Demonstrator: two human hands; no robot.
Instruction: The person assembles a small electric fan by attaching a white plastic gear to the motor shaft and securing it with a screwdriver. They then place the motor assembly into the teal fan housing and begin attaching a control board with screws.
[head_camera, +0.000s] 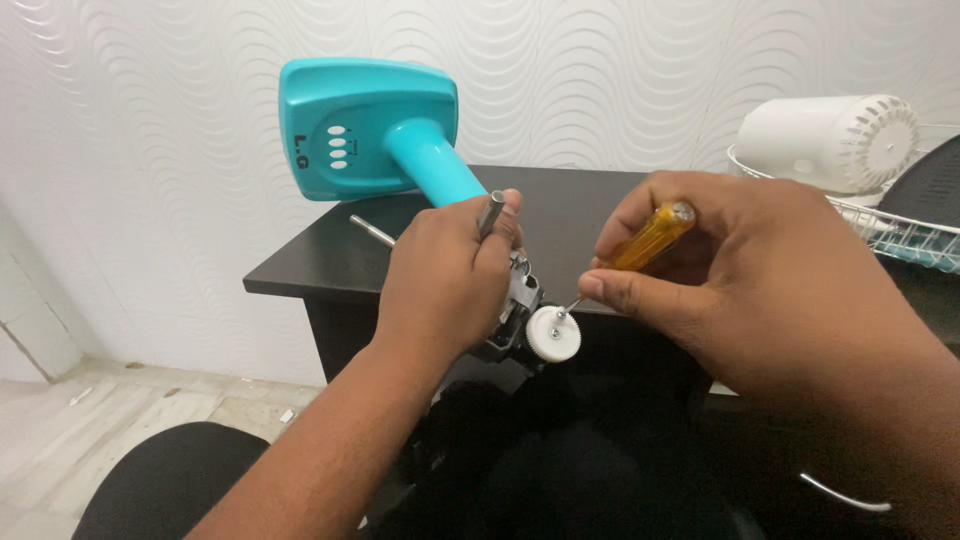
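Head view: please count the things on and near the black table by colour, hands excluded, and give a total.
Teal: 1, the teal plastic fan base
White: 3, the white plastic gear, white ribbed motor cover, white wire grille
Amber: 1, the amber-handled screwdriver
Grey: 2, the grey motor part, grey metal rod
Total: 7

Amber-handled screwdriver (648, 237) tip on white gear (553, 334) of grey motor (510, 310).
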